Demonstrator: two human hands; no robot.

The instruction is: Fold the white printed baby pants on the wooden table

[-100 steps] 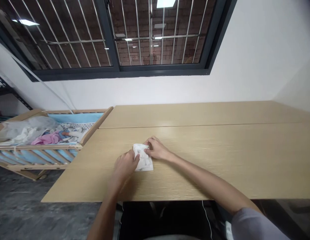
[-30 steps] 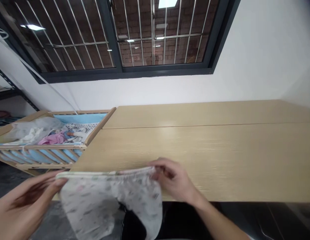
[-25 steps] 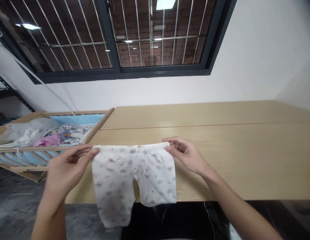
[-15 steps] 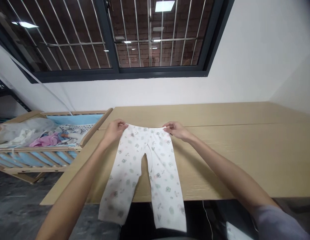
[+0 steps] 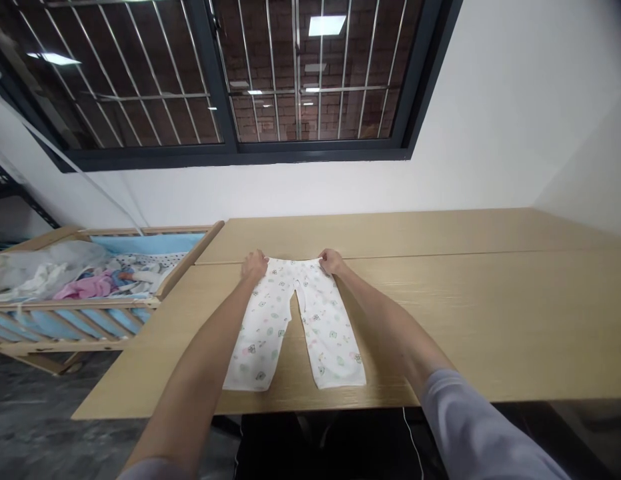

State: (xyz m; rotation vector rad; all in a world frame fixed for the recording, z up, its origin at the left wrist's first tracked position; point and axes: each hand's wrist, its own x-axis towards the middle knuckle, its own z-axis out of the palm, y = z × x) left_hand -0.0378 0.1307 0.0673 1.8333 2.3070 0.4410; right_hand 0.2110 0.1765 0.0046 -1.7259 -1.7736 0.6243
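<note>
A pair of small white pants (image 5: 317, 320) with a scattered green, pink and grey print lies spread on the wooden table (image 5: 440, 307). Its waistband faces the wall, and both legs point toward me, hems just inside the near edge. My left hand (image 5: 255, 265) is closed on the left corner of the waistband. At the opposite corner, my right hand (image 5: 332, 261) pinches the waistband. Between the two hands the waistband is drawn fairly straight. My fingertips are partly hidden behind the hands.
A wooden crib (image 5: 190, 263) with blue lining stands left of the table, holding a pink cloth (image 5: 87, 285) and other fabrics. Behind the table is a white wall with a dark-framed barred window (image 5: 235, 152). A white cable (image 5: 413, 437) hangs below the near edge.
Both hands have moved forward, away from me, and slightly closer together. The pants went with them; the legs that hung past the near edge now rest on the table.
</note>
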